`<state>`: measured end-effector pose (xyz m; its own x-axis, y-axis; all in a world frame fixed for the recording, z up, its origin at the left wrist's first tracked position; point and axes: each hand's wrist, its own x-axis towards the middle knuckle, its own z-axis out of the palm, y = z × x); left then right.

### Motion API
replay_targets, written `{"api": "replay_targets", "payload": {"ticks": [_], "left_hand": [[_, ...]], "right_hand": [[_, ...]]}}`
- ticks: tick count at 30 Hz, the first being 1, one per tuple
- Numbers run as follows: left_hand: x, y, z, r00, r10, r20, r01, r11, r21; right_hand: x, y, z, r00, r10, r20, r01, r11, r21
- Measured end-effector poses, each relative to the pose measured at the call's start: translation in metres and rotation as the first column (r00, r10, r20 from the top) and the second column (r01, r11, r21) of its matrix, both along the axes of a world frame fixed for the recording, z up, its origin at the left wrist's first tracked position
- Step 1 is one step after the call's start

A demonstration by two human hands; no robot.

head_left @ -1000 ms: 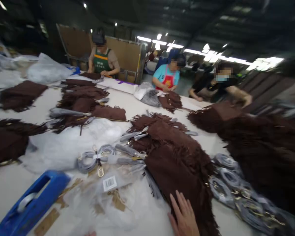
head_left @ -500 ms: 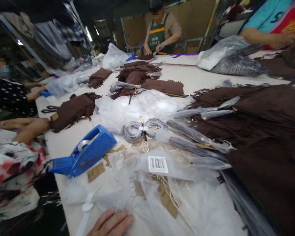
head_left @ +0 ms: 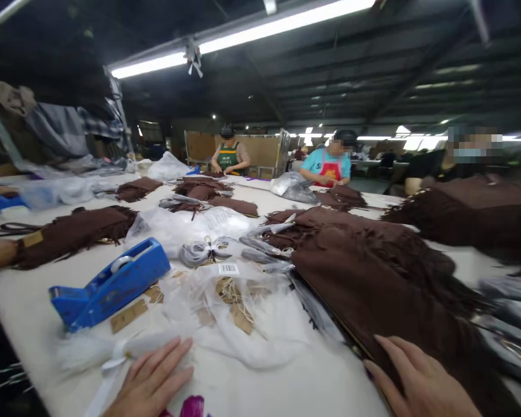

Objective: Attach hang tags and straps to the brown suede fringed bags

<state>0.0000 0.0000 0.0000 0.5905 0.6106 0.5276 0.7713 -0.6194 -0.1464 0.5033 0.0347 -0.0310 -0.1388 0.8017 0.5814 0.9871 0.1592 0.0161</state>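
My left hand (head_left: 154, 376) lies at the near edge of the white table, fingers stretched out and holding nothing, beside a bundle of clear plastic strands (head_left: 84, 352) tied with white tape. At the right, my right hand (head_left: 417, 376) is on the zippered edge of a dark brown fringed bag (head_left: 342, 278) in a pile; its thumb and fingers are apart around the edge. Between the hands lies a clear plastic bag (head_left: 260, 347) with a barcode label (head_left: 228, 269) and brown tags (head_left: 242, 318) on strings. A coiled grey strap (head_left: 200, 252) with gold clips sits behind it.
A blue tape dispenser (head_left: 113, 278) stands left of the plastic bag. Another brown fringed bag (head_left: 73, 234) is under a co-worker's hand (head_left: 0, 253) at the left. More brown bags (head_left: 473, 217) are piled at far right. Several co-workers sit around the table.
The view has tilted up and swung right. My right hand has come into view at the brown bag pile. My left hand shows more fully, with fingers extended.
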Motion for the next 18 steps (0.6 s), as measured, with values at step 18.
{"api": "replay_targets", "payload": {"ticks": [18], "left_hand": [[0.11,0.024,0.069,0.92,-0.239,0.31,0.328,0.903,-0.277]], "right_hand": [[0.032,-0.121,0.078,0.976,0.175,-0.128,-0.205,0.937,-0.284]]}}
